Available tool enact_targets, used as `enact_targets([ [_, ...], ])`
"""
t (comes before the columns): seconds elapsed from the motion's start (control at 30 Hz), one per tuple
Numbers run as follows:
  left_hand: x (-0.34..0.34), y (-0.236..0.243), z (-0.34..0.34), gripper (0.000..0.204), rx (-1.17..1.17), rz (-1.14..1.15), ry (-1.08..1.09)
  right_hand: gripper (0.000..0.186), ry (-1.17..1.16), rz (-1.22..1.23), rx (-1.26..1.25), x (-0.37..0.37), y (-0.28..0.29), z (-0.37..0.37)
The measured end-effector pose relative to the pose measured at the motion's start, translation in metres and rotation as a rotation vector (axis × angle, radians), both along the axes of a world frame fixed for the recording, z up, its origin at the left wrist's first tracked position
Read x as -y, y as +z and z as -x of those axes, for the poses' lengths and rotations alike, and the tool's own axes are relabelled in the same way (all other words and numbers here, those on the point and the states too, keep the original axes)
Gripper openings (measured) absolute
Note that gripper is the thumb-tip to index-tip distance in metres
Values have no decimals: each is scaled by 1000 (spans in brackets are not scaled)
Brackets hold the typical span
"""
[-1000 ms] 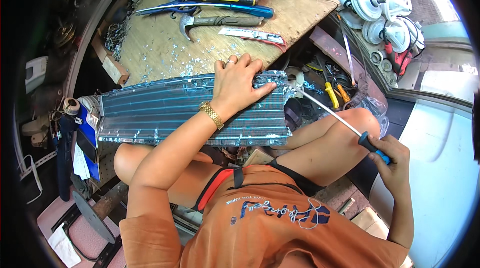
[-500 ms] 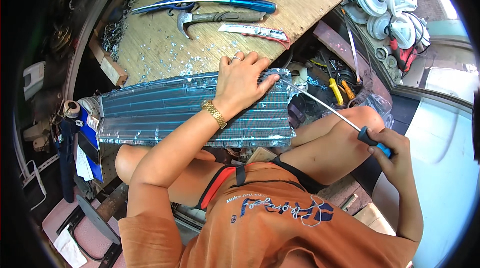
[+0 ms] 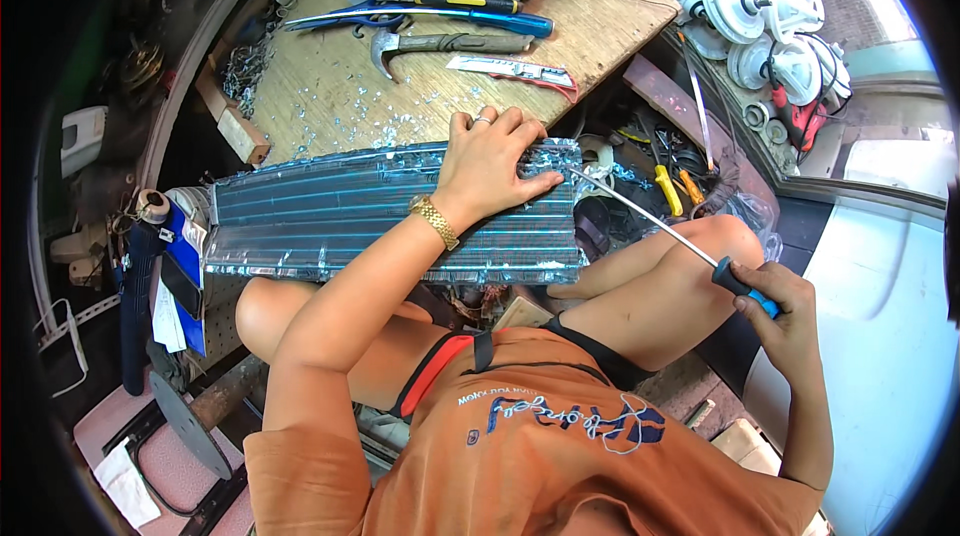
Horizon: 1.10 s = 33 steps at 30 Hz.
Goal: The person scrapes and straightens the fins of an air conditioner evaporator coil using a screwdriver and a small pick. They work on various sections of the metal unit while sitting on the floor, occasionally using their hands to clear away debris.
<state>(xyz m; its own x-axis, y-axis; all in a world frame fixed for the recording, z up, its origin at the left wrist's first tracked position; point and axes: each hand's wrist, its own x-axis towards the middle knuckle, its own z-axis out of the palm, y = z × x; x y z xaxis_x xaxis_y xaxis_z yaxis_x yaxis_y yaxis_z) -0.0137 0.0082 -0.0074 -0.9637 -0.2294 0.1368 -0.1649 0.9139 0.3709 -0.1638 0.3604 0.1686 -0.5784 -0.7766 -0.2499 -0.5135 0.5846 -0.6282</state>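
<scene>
Two hands at work, ours. L hand [image 3: 500, 166] holds the long finned metal panel [image 3: 340, 211] nr its R end: fingers bent over the panel's far long edge, thumb on the upper face, fingertips hidden. R hand [image 3: 785, 301] has its fingers wrapped tight round the blue & black handle of a long-shaft screwdriver [image 3: 660, 222]; shaft slants up-left & the tip meets the panel's R end, nr its far corner. Can't tell if it's under the fins.

Panel lies crosswise above our thighs, far long edge overlapping the near edge of the wooden surface [image 3: 310, 71]; can't tell exactly what bears it. Small shiny flakes [image 3: 385, 126] are scattered from mid-surface to that near edge.

Also on the surface: claw hammer [image 3: 460, 42] nr the middle, head twd the L edge; utility knife [image 3: 515, 69] w/ its red end nr the R edge; blue-handled tool [image 3: 520, 25] & black-and-yellow tool [image 3: 465, 2] btwn hammer & far edge. Wood block [image 3: 243, 136] sits just beside the L edge. Past the R edge, lower down, a yellow-handled tool [image 3: 667, 191] lies in clutter; white round parts [image 3: 732, 6] are piled beyond the R corner.
</scene>
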Motion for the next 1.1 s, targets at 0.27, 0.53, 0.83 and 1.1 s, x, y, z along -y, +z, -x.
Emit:
enact_targets([
  [0.27,1,-3,3,59,24,-53,-21,36,136,-93,-126,24,19,8],
  [0.53,-5,-2,7,63,-43,-39,-33,33,40,93,-166,-10,-38,-31],
  [0.83,3,-4,0,48,-10,-78,-25,36,-487,334,642,-53,-79,-64],
  [1.1,-9,-3,10,37,44,-83,57,32,-343,364,187,-59,-70,-64],
])
